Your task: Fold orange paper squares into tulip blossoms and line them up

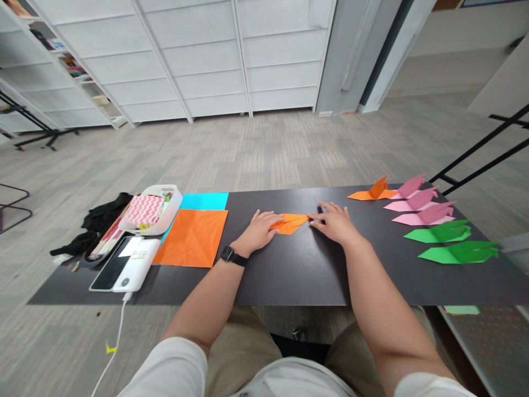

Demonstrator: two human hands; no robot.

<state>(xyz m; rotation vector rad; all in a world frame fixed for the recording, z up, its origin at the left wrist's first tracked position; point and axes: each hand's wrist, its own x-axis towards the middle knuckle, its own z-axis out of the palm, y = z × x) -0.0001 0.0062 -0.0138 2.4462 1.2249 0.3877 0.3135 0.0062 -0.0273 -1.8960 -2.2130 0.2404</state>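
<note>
A folded piece of orange paper (291, 223) lies flat on the dark table, narrowing to a point on its right. My left hand (258, 230), with a black watch on the wrist, grips its left end between thumb and fingers and covers that part. At the right tip, my right hand (333, 221) touches the paper with a fingertip, its fingers spread apart. To the left of my left hand lies a stack of flat orange sheets (192, 238), over cyan paper (205, 201).
At the right stand folded paper cranes: one orange (377, 190), several pink (425, 213) and two green (458, 252). On the left are a white basket (176, 205), a phone (109, 270), a white power bank (138, 264) with a cable, a pencil tray and black cloth (105, 212).
</note>
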